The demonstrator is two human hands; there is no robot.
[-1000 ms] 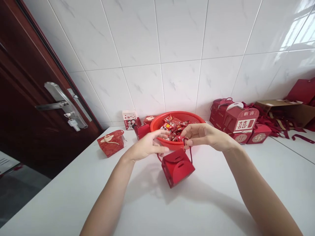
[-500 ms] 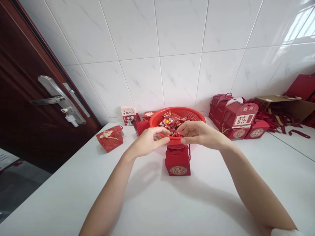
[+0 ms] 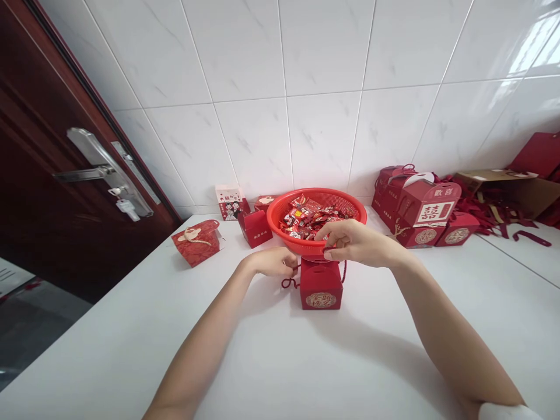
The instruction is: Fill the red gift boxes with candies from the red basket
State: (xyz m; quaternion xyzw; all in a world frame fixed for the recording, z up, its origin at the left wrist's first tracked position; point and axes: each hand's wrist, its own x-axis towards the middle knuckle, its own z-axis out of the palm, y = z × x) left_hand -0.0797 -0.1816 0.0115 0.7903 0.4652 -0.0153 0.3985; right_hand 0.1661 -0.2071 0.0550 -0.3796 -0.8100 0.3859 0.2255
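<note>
A small red gift box (image 3: 321,286) with a gold medallion on its front stands on the white table just before me. A dark red cord (image 3: 289,283) comes out at its left side and ends in a small knotted loop. Closed fingers of my left hand (image 3: 276,262) grip this cord beside the box. Above the box's right side, my right hand (image 3: 352,242) pinches the cord's other end (image 3: 344,271), which rises along that side. Behind the box is a red plastic basket (image 3: 272,219) holding wrapped sweets (image 3: 306,219).
Left of the basket are an open red box (image 3: 256,228), a white-and-red printed box (image 3: 228,204) and a patterned red box (image 3: 198,245). Several red boxes (image 3: 426,207) are stacked to the right, beside a cardboard carton (image 3: 531,195) and a heap of ribbons (image 3: 481,210). A tiled wall closes the back.
My left hand has moved down from above the box to its left side, drawing the cord there. My right hand stays near its former place above the box, which has shifted slightly right.
</note>
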